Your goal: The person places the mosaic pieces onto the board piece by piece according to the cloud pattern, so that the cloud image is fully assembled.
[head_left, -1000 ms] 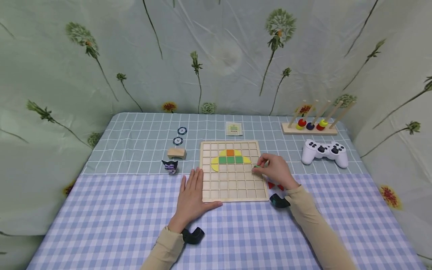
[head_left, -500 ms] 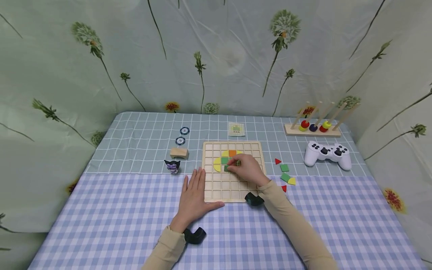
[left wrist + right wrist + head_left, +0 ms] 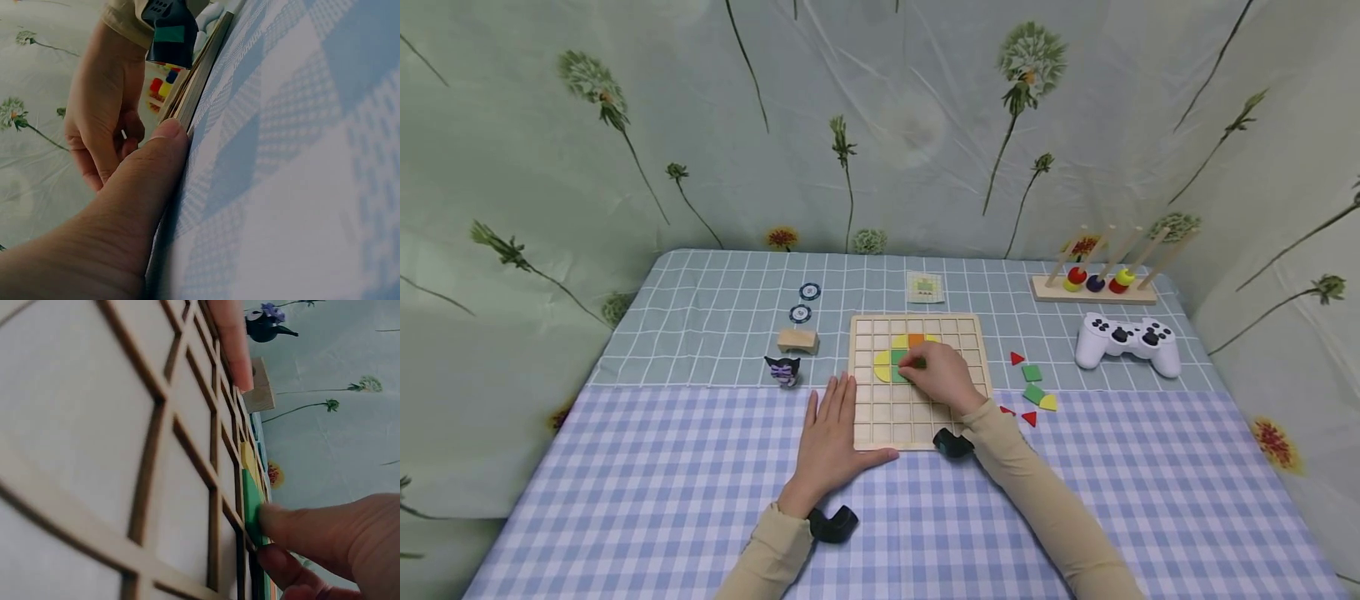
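A wooden grid board lies on the table, with yellow quarter-round tiles, an orange square tile and green tiles set in its upper rows. My right hand is over the board, its thumb and index finger at a green square tile beside a yellow one. Thumb and finger are close together on that tile; the hand hides part of the pattern. My left hand lies flat with straight fingers along the board's left edge, its thumb against the near edge.
Right of the board lie red triangles, green tiles and a yellow piece. A game controller and a peg stand sit farther right. At left are a wooden arch block, a figurine and chips; a pattern card lies behind.
My right hand has moved left from the board's right edge with a green tile, which now sits below the green row. Loose tiles at the right have come into view. The left hand stays put.
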`<state>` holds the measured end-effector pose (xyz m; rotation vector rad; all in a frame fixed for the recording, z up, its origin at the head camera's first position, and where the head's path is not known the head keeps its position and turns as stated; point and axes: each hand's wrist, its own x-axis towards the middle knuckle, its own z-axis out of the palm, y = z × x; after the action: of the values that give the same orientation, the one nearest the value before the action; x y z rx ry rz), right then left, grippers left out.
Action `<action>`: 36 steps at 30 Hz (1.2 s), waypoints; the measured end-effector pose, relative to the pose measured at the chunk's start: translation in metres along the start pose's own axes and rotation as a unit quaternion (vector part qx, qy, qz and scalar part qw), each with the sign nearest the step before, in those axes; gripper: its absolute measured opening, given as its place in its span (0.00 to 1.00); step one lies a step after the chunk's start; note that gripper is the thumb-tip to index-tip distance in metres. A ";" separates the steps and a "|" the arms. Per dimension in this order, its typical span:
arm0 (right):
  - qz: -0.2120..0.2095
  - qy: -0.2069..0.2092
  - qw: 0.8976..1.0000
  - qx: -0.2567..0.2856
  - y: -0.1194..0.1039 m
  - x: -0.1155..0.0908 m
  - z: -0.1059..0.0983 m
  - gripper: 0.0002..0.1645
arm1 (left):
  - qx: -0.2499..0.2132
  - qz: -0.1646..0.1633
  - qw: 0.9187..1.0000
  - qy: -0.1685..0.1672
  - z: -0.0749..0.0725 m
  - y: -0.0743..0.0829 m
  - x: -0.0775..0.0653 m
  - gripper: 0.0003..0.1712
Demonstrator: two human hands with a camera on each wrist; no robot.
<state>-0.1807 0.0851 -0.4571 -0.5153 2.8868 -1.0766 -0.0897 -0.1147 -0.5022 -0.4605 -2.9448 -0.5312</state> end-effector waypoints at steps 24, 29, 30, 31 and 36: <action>0.164 0.045 0.982 -0.084 0.074 -0.055 -0.099 0.21 | -0.004 -0.004 1.000 -0.004 -0.001 0.001 0.000 0.73; 0.231 0.011 0.968 -0.097 0.087 -0.063 -0.113 0.26 | -0.007 -0.004 1.000 -0.002 -0.001 0.001 0.000 0.73; 0.239 0.004 0.966 -0.101 0.088 -0.064 -0.113 0.27 | -0.006 -0.004 1.000 -0.002 -0.001 0.000 0.000 0.73; 0.247 -0.001 0.963 -0.103 0.089 -0.065 -0.113 0.28 | -0.005 -0.004 1.000 -0.003 0.000 0.000 0.000 0.73; 0.246 -0.016 0.962 -0.121 0.093 -0.066 -0.109 0.27 | -0.002 -0.002 1.000 -0.002 0.000 0.000 0.000 0.73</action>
<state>-0.1601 0.2406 -0.4401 0.1855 2.8901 -0.6387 -0.0898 -0.1141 -0.5022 -0.4554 -2.9498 -0.5385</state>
